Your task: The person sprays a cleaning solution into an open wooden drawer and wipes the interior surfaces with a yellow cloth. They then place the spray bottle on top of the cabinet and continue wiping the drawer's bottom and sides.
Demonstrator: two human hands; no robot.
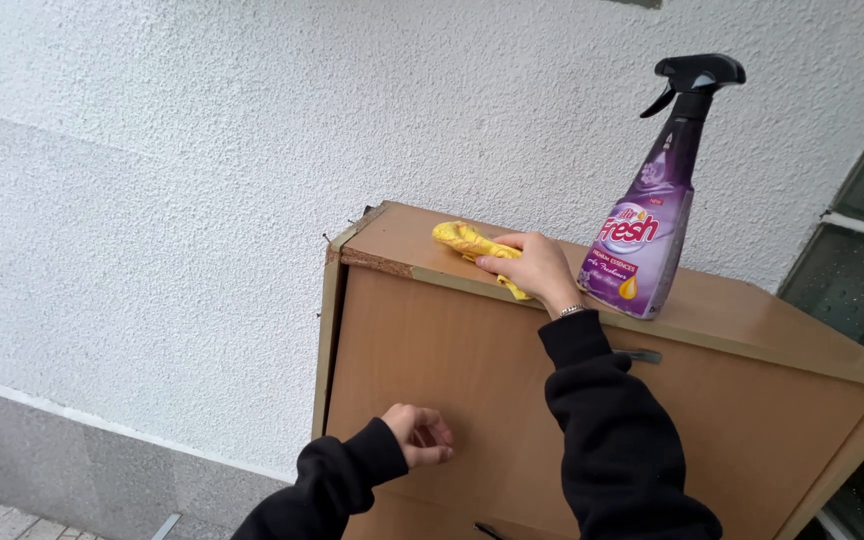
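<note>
Left hand (419,436), nearest my view: loosely curled, holding nothing, close against the cabinet (472,380) front, black sleeve. Right hand (537,270): fingers pressed down on a yellow cloth (467,243), gripping it flat on the cabinet top near its left front edge. Spray bottle (652,200): purple, black trigger, upright on the top just right of my right hand. Handle (640,356): dark, on the cabinet front below the bottle. Wall (202,180): white, rough, behind.
</note>
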